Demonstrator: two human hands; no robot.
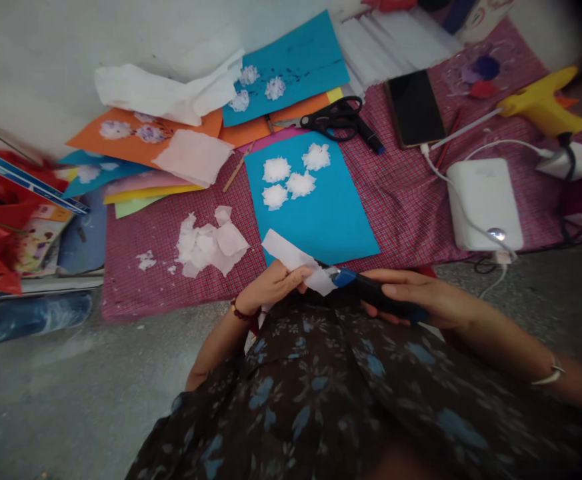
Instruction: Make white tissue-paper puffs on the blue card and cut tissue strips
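Observation:
My left hand [277, 283] pinches a folded strip of white tissue paper [291, 252] in front of my lap. In my right hand [421, 293] is a long black and blue tool [371, 291]. Its exact kind is hard to make out. Its metal-looking tip meets the lower end of the strip. Just beyond my hands lies a blue sheet of paper [321, 227]. Several white crumpled-paper flowers [301, 185] sit on its upper part. To the left, a loose heap of white tissue pieces [208, 241] rests on the checked cloth [141, 280].
Black scissors [331, 121] and a dark marker [371, 137] lie behind the blue sheet. Farther right are a phone [415, 108], a cabled white device [485, 203] and a yellow glue gun [545, 103]. Coloured papers with flowers are stacked at back left. A plastic bottle [31, 317] lies at left.

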